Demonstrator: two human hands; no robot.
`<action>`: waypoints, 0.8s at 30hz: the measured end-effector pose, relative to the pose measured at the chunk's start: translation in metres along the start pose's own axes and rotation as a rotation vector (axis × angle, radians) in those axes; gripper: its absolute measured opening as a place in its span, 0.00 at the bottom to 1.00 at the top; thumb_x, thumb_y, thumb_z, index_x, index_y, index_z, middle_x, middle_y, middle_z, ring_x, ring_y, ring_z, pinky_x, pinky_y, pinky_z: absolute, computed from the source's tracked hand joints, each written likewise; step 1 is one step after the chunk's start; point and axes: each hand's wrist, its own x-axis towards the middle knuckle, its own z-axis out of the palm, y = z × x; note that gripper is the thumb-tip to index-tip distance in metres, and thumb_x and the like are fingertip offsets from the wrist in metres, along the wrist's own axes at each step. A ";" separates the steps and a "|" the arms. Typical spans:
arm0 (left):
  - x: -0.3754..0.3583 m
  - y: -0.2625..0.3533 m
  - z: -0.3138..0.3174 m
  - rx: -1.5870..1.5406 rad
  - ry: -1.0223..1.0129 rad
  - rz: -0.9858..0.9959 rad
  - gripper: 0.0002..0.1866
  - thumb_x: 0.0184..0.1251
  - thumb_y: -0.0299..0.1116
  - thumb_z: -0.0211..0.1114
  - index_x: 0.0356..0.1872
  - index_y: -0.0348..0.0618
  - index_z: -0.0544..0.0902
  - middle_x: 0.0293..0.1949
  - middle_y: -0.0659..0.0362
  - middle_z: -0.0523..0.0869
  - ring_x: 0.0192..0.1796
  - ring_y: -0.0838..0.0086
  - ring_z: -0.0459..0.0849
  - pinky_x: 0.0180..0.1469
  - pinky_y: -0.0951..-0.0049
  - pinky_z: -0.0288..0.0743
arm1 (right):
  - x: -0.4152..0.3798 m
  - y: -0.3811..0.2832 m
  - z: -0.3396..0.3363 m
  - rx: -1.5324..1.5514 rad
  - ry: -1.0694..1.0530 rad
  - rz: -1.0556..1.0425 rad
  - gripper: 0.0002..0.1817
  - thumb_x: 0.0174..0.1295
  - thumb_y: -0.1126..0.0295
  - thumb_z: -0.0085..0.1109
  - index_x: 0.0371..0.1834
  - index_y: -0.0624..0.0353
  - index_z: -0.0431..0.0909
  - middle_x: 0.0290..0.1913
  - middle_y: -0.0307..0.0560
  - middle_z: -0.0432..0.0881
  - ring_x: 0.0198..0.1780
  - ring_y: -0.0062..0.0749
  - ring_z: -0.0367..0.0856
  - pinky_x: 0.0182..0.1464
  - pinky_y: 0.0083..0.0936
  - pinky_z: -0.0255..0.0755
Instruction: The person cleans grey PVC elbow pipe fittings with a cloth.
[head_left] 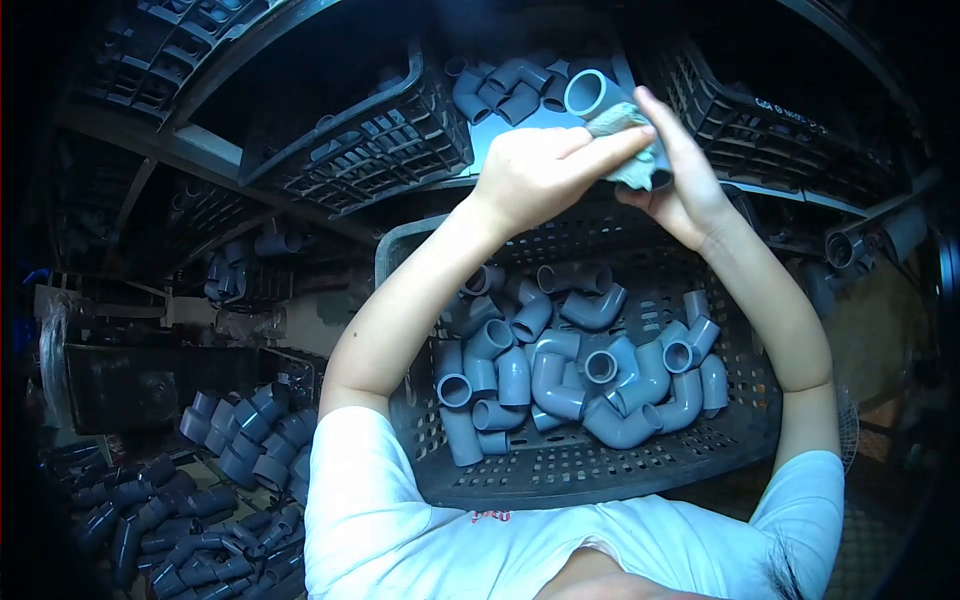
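Above the far side of the crate, both hands meet at a grey plastic pipe elbow (590,94), its round opening facing me. My left hand (535,175) is closed on a pale green cloth (625,140), pressing it against the elbow. My right hand (690,180) grips the elbow from the right, fingers stretched along its side; the palm and the cloth cover much of the fitting. Below the hands, a black perforated crate (590,475) holds several loose grey pipe elbows (555,375).
Behind the hands, more elbows (515,90) lie on a light surface between two black crates (360,150) (770,130). At the lower left, piles of fittings (240,430) spread over the floor. A metal shelf frame (200,150) runs along the upper left.
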 end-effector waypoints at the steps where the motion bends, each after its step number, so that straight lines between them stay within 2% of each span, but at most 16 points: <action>1: 0.005 0.003 0.003 0.050 0.069 0.077 0.28 0.54 0.24 0.67 0.60 0.58 0.86 0.19 0.67 0.73 0.19 0.76 0.76 0.23 0.75 0.72 | -0.003 0.002 0.009 -0.089 0.161 0.021 0.27 0.72 0.35 0.47 0.56 0.42 0.79 0.49 0.34 0.81 0.49 0.19 0.79 0.47 0.29 0.74; 2: 0.005 0.009 -0.001 0.066 0.074 0.095 0.27 0.54 0.26 0.68 0.58 0.58 0.87 0.19 0.67 0.72 0.19 0.78 0.75 0.23 0.75 0.72 | -0.001 0.008 -0.004 -0.049 0.069 0.036 0.25 0.75 0.39 0.47 0.60 0.42 0.78 0.51 0.34 0.82 0.52 0.19 0.80 0.50 0.29 0.77; 4: 0.003 0.011 -0.005 0.161 0.076 0.127 0.26 0.54 0.27 0.69 0.58 0.57 0.88 0.18 0.68 0.71 0.19 0.79 0.75 0.23 0.76 0.71 | 0.001 0.005 -0.005 -0.101 0.060 -0.041 0.23 0.77 0.43 0.46 0.63 0.43 0.77 0.52 0.35 0.82 0.56 0.19 0.80 0.53 0.29 0.79; 6: 0.005 0.003 -0.007 0.161 0.114 0.143 0.26 0.54 0.27 0.69 0.58 0.56 0.87 0.19 0.68 0.74 0.19 0.78 0.75 0.24 0.76 0.72 | 0.002 -0.001 0.001 -0.216 0.162 -0.073 0.23 0.78 0.44 0.46 0.63 0.46 0.76 0.52 0.36 0.82 0.57 0.19 0.81 0.55 0.29 0.80; 8: 0.001 -0.013 -0.003 0.124 0.131 0.110 0.27 0.54 0.26 0.70 0.59 0.56 0.87 0.22 0.66 0.80 0.21 0.77 0.79 0.25 0.75 0.74 | 0.008 -0.003 -0.016 -0.157 0.083 -0.035 0.25 0.77 0.43 0.46 0.63 0.48 0.75 0.52 0.36 0.82 0.55 0.20 0.82 0.54 0.29 0.81; 10: -0.001 -0.021 -0.002 0.102 0.094 0.091 0.27 0.55 0.26 0.70 0.59 0.58 0.87 0.22 0.65 0.79 0.22 0.76 0.80 0.25 0.75 0.75 | 0.016 -0.003 -0.028 -0.038 -0.101 0.062 0.27 0.76 0.42 0.47 0.62 0.51 0.75 0.51 0.38 0.83 0.52 0.21 0.83 0.53 0.31 0.82; 13: -0.002 -0.010 -0.005 0.012 0.018 0.057 0.28 0.54 0.25 0.70 0.59 0.60 0.87 0.22 0.65 0.79 0.22 0.76 0.80 0.25 0.74 0.75 | 0.002 -0.004 -0.008 -0.108 -0.007 0.064 0.27 0.79 0.44 0.39 0.61 0.53 0.75 0.52 0.41 0.83 0.51 0.22 0.84 0.52 0.32 0.83; 14: 0.000 -0.004 -0.007 0.069 -0.005 0.124 0.30 0.53 0.25 0.70 0.61 0.60 0.86 0.22 0.66 0.79 0.22 0.75 0.80 0.25 0.74 0.75 | -0.002 -0.006 -0.002 -0.143 0.033 0.060 0.27 0.81 0.45 0.35 0.62 0.54 0.75 0.52 0.42 0.83 0.50 0.23 0.85 0.52 0.32 0.83; 15: 0.002 0.001 -0.008 0.103 0.000 0.132 0.30 0.52 0.25 0.70 0.61 0.59 0.85 0.23 0.66 0.79 0.22 0.75 0.80 0.26 0.74 0.75 | 0.005 -0.006 -0.007 -0.134 -0.079 0.055 0.28 0.80 0.45 0.32 0.64 0.53 0.74 0.53 0.43 0.83 0.52 0.24 0.84 0.52 0.33 0.83; 20: 0.003 0.008 0.001 0.012 0.066 0.076 0.29 0.54 0.25 0.70 0.62 0.55 0.84 0.23 0.65 0.81 0.23 0.74 0.81 0.26 0.73 0.76 | 0.004 -0.004 -0.015 -0.296 0.000 -0.007 0.31 0.77 0.39 0.38 0.63 0.53 0.75 0.52 0.43 0.83 0.53 0.24 0.84 0.52 0.30 0.82; 22: 0.001 0.025 0.002 -0.062 -0.066 -0.011 0.30 0.53 0.24 0.70 0.62 0.54 0.83 0.23 0.64 0.81 0.23 0.73 0.81 0.26 0.72 0.76 | 0.009 -0.002 -0.019 -0.447 0.053 -0.035 0.34 0.75 0.36 0.39 0.59 0.54 0.77 0.51 0.43 0.84 0.52 0.25 0.84 0.51 0.28 0.81; 24: 0.002 0.022 -0.002 -0.040 -0.124 -0.005 0.31 0.52 0.23 0.69 0.62 0.53 0.83 0.23 0.63 0.81 0.24 0.73 0.82 0.26 0.71 0.77 | 0.011 -0.003 -0.022 -0.467 0.048 -0.018 0.36 0.75 0.35 0.38 0.58 0.56 0.78 0.49 0.46 0.84 0.50 0.27 0.85 0.49 0.28 0.82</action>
